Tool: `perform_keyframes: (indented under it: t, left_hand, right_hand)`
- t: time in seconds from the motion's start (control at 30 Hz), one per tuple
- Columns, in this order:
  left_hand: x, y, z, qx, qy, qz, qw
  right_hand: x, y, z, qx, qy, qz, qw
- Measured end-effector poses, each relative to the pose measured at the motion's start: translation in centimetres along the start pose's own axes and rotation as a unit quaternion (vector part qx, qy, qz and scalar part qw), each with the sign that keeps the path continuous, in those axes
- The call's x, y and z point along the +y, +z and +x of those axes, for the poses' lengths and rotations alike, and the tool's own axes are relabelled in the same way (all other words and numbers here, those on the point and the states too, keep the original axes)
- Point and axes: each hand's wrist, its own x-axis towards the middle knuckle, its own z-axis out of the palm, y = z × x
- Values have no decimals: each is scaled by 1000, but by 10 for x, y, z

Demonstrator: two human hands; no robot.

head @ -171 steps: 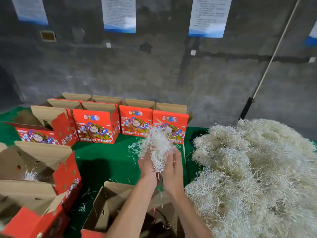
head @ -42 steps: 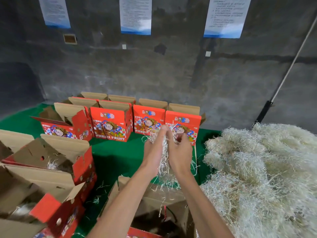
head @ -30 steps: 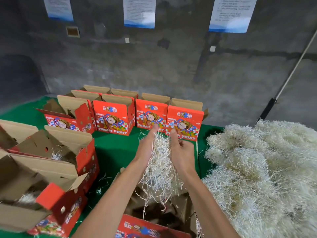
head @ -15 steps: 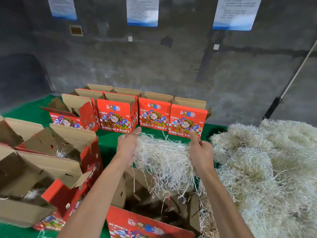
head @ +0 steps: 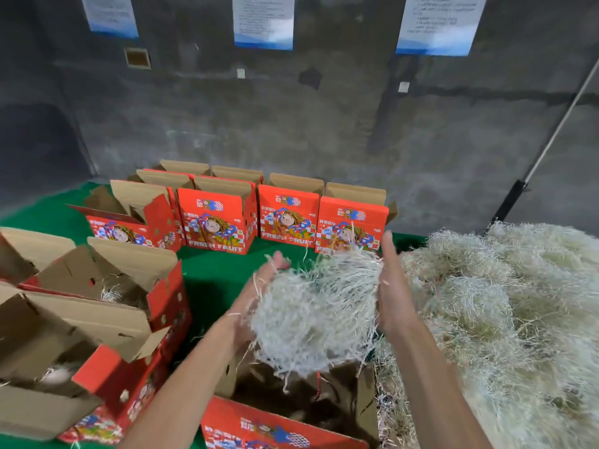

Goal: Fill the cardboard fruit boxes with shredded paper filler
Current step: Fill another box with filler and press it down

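At the centre of the frame, a person's left hand and right hand press a loose clump of pale shredded paper filler between them, fingers straight and open, palms facing inward. The clump hangs just above an open red cardboard fruit box at the bottom centre. A large heap of the same shredded paper fills the right side, and more open red boxes stand on the green table.

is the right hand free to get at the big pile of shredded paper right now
Probably not yet: the right hand presses the paper clump against the left hand. The pile lies unobstructed beside it.
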Motion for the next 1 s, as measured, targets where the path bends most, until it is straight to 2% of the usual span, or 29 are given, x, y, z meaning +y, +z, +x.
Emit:
perform_keyframes:
  t: [0.07,0.13,0.2,0.33,0.4,0.5,0.53,0.6,0.67,0.8,0.9,1.0]
  left_hand:
    - [-6,19,-3,-112,42,103,988]
    - [-8,39,-7,-167,13,154,974]
    - [-6,56,-12,-158,44,165,973]
    - [-2,59,-12,-71,82,17,994]
    - [-3,48,-10,-27,122,12,992]
    - [-16,49,-13,40,97,1,994]
    - [-16,55,-17,48,82,-17,995]
    - [-22,70,-24,4,69,-91,993]
    - [-27,89,-32,-9,85,-67,994]
    - [-35,94,-37,90,52,108,989]
    - [-20,86,-26,88,103,112,984]
    - [-8,71,-20,73,100,129,984]
  right_hand:
    - [0,14,5,41,-24,-67,997]
    - [0,27,5,88,-60,-104,989]
    - [4,35,8,78,-96,-101,987]
    - [0,23,6,75,-122,-99,985]
    - [6,8,-2,88,-124,-122,981]
    - [30,-1,-22,105,-85,-195,971]
    - [39,3,-26,117,-86,-211,967]
    - [51,17,-30,142,-129,-218,957]
    - [57,29,-32,156,-185,-226,944]
    - [55,40,-26,141,-235,-194,942]
    - [49,34,-21,131,-211,-157,956]
    - [39,26,-19,95,-164,-111,976]
